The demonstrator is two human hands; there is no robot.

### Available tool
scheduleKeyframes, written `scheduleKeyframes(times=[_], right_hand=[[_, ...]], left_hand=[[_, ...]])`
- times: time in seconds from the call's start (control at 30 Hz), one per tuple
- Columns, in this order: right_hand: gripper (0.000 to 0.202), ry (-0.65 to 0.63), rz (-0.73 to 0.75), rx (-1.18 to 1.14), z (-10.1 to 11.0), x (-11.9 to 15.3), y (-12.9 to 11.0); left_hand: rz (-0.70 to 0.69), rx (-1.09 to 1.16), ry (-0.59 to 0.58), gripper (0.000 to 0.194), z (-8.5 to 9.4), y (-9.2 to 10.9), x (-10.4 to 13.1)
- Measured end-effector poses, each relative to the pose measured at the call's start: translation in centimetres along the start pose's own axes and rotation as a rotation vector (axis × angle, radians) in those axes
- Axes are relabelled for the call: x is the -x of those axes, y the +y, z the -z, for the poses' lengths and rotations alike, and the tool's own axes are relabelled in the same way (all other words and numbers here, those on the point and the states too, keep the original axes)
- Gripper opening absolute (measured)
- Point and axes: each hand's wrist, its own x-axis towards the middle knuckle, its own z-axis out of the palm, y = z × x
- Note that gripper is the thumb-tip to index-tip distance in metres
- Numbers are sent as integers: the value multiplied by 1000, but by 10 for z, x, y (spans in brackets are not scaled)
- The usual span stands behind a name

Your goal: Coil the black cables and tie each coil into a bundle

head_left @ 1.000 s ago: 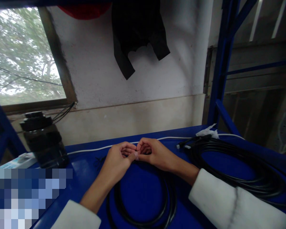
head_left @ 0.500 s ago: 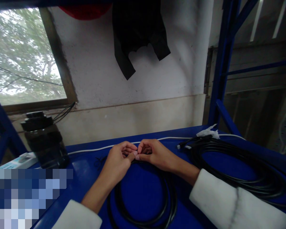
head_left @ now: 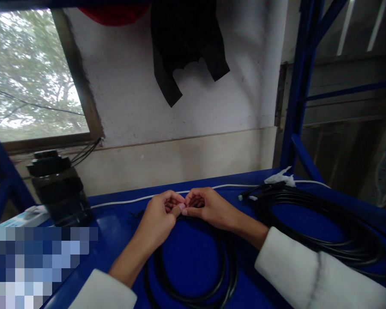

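The left hand [head_left: 157,219] and right hand [head_left: 210,210] meet, fingers curled, thumbs pinched against forefingers; whatever they grip is hidden. Over the last second only the thumb tips shifted slightly, suggesting fine work mid-step. Below, the near black cable coil [head_left: 233,270] lies unmoved, the hands at its twelve o'clock; another coil [head_left: 357,253] sits toward two o'clock.

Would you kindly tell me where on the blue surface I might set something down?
The blue surface is bare between the bottle and left hand, and inside the nearer cable coil; the right side is crowded by the larger coil.
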Motion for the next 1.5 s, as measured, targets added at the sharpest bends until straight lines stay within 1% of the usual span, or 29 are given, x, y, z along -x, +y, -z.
scheduleKeyframes(times=[0.1,0.3,0.5,0.67,0.83,0.93,1.07,1.27,1.4,1.5], right_hand=[[17,-1,5,4,0,0,1],[16,22,-33,8,0,0,-1],[12,-16,16,-15,1,1,0],[13,-19,16,-12,1,1,2],[15,-17,1,-29,1,2,-3],[17,-14,1,-30,1,2,-4],[14,-29,41,-31,2,2,-3],[15,-11,59,-24,2,2,-2],[10,0,81,-3,3,0,0],[10,12,64,17,4,-1,1]], left_hand=[[-8,-7,-4,15,0,0,0],[-4,-12,7,13,1,0,0],[-22,-2,9,13,1,-2,-1],[-14,4,-6,17,1,-5,-2],[7,-101,43,20,4,-7,-2],[22,-168,49,21,5,-5,-1],[25,-181,28,23,4,-1,0],[-65,-213,23,24,3,5,2],[-43,-194,22,22,2,7,3],[-75,-196,19,22,2,8,4]])
